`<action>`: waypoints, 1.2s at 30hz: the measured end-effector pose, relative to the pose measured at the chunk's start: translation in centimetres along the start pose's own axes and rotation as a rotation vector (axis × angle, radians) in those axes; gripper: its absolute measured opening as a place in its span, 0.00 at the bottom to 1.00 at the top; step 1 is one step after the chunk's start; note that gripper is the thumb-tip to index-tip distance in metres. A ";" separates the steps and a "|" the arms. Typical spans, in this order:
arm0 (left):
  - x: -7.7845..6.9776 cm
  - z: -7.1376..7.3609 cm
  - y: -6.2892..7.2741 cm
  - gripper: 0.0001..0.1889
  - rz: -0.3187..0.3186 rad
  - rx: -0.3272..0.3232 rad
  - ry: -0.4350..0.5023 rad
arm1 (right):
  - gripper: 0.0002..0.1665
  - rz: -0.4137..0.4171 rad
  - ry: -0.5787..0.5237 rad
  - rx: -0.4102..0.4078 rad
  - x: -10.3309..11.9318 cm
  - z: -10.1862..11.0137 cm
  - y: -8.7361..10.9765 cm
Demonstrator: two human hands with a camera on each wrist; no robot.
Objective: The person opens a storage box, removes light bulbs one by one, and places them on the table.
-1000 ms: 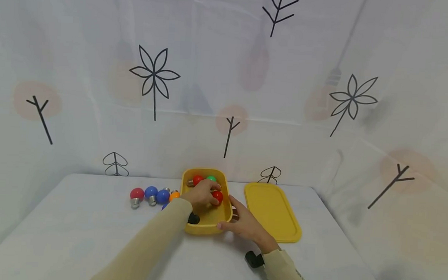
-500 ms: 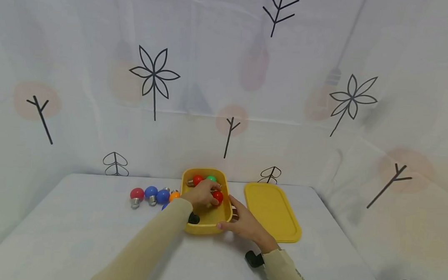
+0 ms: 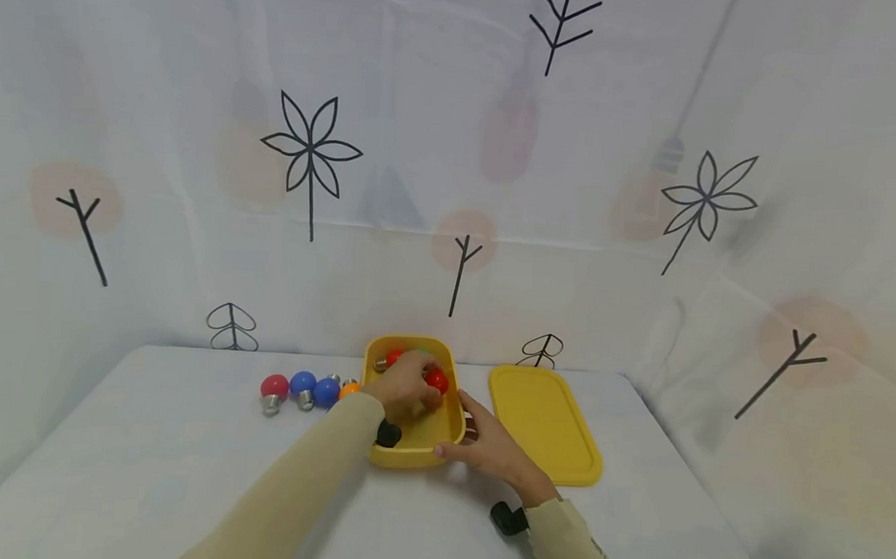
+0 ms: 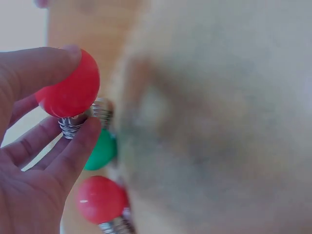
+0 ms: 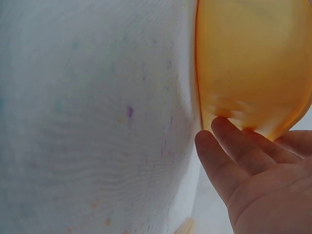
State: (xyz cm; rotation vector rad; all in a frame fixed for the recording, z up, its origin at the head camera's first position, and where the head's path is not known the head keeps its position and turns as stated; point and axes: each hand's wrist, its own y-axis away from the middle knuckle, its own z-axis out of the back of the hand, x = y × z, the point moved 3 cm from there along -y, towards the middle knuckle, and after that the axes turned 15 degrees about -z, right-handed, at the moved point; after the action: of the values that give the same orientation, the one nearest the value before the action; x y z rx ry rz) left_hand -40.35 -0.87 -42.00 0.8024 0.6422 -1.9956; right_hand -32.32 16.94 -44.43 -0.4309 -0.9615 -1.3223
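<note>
My left hand [image 3: 406,388] reaches into a yellow plastic box [image 3: 408,459] and pinches a red light bulb [image 4: 73,90]. In the left wrist view the thumb lies over the red globe and fingers are at the metal screw base. A green light bulb [image 4: 102,150] and another red light bulb [image 4: 101,200] lie inside the box beyond this hand. My right hand [image 3: 491,446] rests against the box's near right corner, thumb at the front and fairly straight fingers [image 5: 241,148] on the side wall.
Left of the box lie a red bulb [image 3: 274,387], blue bulbs [image 3: 326,393] and an orange bulb [image 3: 349,390], partly behind the left arm. A yellow lid [image 3: 542,425] lies flat to the right. A patterned cloth [image 3: 392,185] hangs behind the white table [image 3: 154,467].
My left hand has shifted the red bulb slightly toward the back of the box, and now covers more of the green one. The right hand stays at the box corner.
</note>
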 end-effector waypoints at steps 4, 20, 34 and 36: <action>-1.0 0.8 -0.5 0.19 -0.079 -0.016 -0.052 | 0.61 -0.004 -0.003 -0.009 -0.4 0.0 0.0; -4.7 4.5 3.7 0.24 -0.249 -0.059 -0.210 | 0.61 0.000 -0.014 0.021 -0.1 0.2 -0.2; -3.7 6.1 9.9 0.22 -0.287 -0.086 -0.170 | 0.62 -0.025 -0.035 0.031 0.1 -0.1 -0.3; -3.3 6.5 10.9 0.22 -0.274 -0.098 -0.156 | 0.62 -0.031 -0.041 0.029 0.1 -0.2 -0.3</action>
State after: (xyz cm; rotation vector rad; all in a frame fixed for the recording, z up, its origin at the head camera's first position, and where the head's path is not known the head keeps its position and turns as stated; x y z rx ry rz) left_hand -31.52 -8.95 -36.74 0.5150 0.7847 -2.2274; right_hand -32.52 16.66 -44.50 -0.4242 -1.0238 -1.3300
